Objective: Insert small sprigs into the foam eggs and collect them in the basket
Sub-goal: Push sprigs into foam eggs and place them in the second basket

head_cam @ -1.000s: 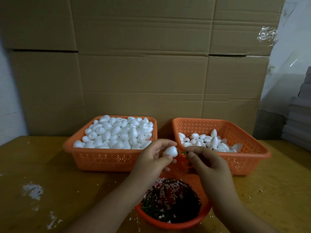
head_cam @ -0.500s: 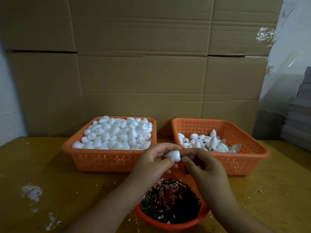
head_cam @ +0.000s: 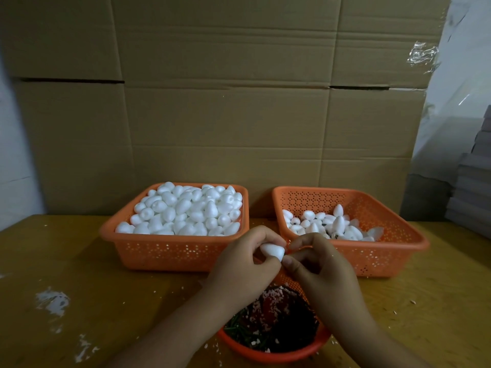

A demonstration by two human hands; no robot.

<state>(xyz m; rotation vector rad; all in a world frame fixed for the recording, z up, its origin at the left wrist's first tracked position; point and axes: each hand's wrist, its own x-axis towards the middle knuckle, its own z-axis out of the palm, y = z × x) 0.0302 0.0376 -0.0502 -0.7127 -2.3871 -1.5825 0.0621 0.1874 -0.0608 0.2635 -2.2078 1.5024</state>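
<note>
Hands: While my left hand [head_cam: 240, 264] curls round one small white foam egg [head_cam: 272, 251], thumb below and fingers over the top, my right hand [head_cam: 322, 269] meets it at the egg's right end.
Right hand state: fingertips [head_cam: 288, 261] drawn together in a pinch against the egg; whether a sprig sits between them I cannot tell.
Held egg: above the gap between the baskets, over the far rim of the bowl.
Baskets: two square orange perforated plastic baskets, side by side on the yellow-brown wooden table [head_cam: 79, 274].
Left basket [head_cam: 175, 254]: heaped to the rim with plain white foam eggs [head_cam: 186, 213], too many to count.
Right basket [head_cam: 382, 258]: a single loose layer of eggs [head_cam: 329, 225] along its near left side, roughly two dozen.
Bowl: one round orange plastic bowl [head_cam: 265, 353] nearest me, under my wrists, holding a dark tangle of green and red sprigs [head_cam: 276, 325] flecked with white crumbs.
Backdrop: stacked brown cardboard boxes [head_cam: 225, 102] behind the baskets.
</note>
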